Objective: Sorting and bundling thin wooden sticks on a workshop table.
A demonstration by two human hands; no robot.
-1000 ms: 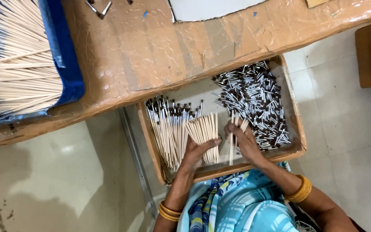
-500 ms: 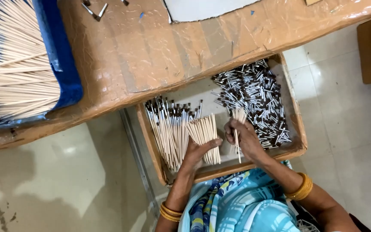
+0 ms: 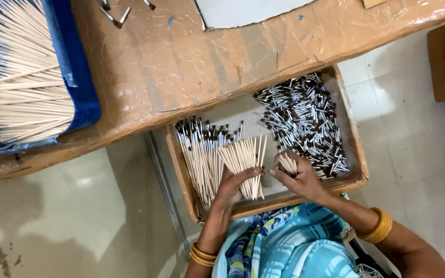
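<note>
Wooden sticks (image 3: 243, 164) fanned in my left hand (image 3: 231, 186), few pinched in right hand (image 3: 298, 177) (beside ferrule pile (image 3: 302, 121)); loose grip, bundle may spill into tray (image 3: 359, 170).

Brown taped table (image 3: 181, 67), blue tray of pale sticks (image 3: 73, 77) at its left end, white sheet (image 3: 243, 10) and metal clips (image 3: 117, 15) along its far edge

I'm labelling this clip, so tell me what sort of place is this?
Probably a small hand-assembly workshop, perhaps for paintbrushes. A wooden tray holds a heap of metal tips and finished sticks; the left hand grips a bundle of bare sticks, and more sticks fill a blue bin.
</note>
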